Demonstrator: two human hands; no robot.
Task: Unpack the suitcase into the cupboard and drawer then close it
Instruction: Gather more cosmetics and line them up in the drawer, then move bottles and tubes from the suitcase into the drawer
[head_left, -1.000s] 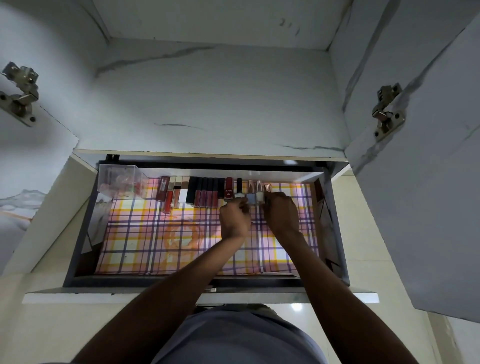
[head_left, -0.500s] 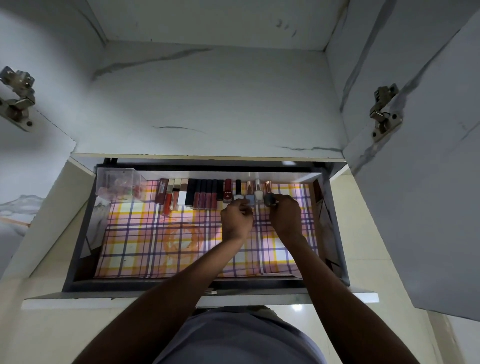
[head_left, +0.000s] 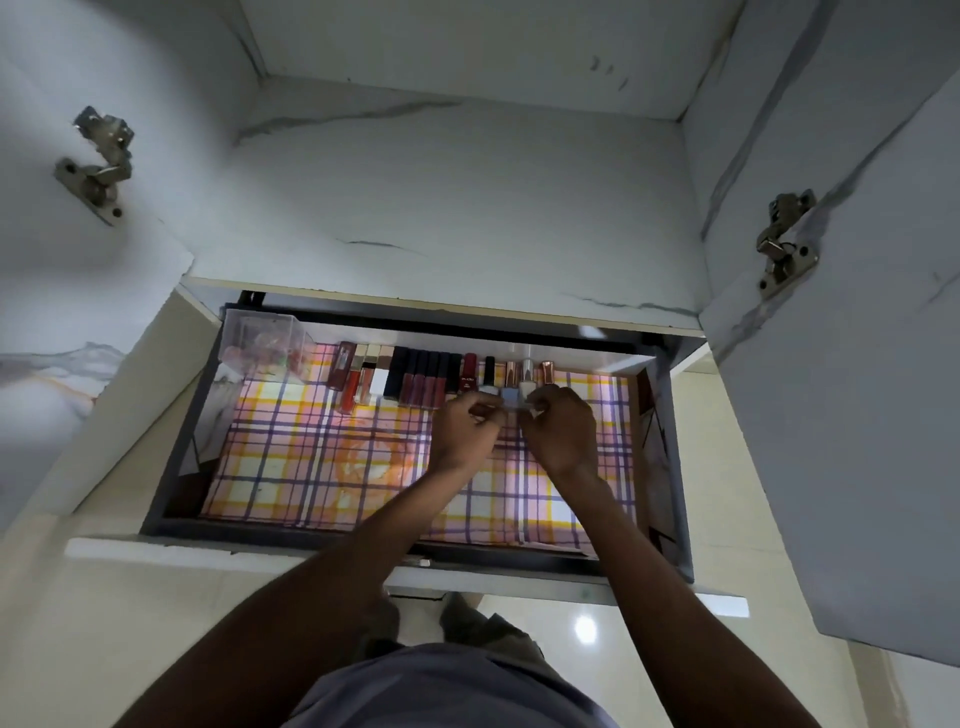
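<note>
The open drawer (head_left: 171, 467) is lined with plaid paper (head_left: 311, 467). Along its back wall runs a row of lipsticks (head_left: 415, 379) and nail polish bottles (head_left: 524, 382). Both of my hands are at the right end of that row, fingers curled. My left hand (head_left: 465, 431) pinches the base of a light blue nail polish bottle (head_left: 510, 397). Close beside it, my right hand (head_left: 563, 434) pinches a small pale bottle (head_left: 532, 409) just in front of the row. The suitcase is out of view.
A clear plastic box (head_left: 265, 340) with small reddish items sits in the drawer's back left corner. Above the drawer is a bare cupboard shelf (head_left: 441, 208). Open cupboard doors (head_left: 857, 364) with metal hinges (head_left: 784, 241) stand on both sides.
Both hands have drawn slightly back from the row and closer together. The dark bottle that my right hand held half a second ago no longer shows.
</note>
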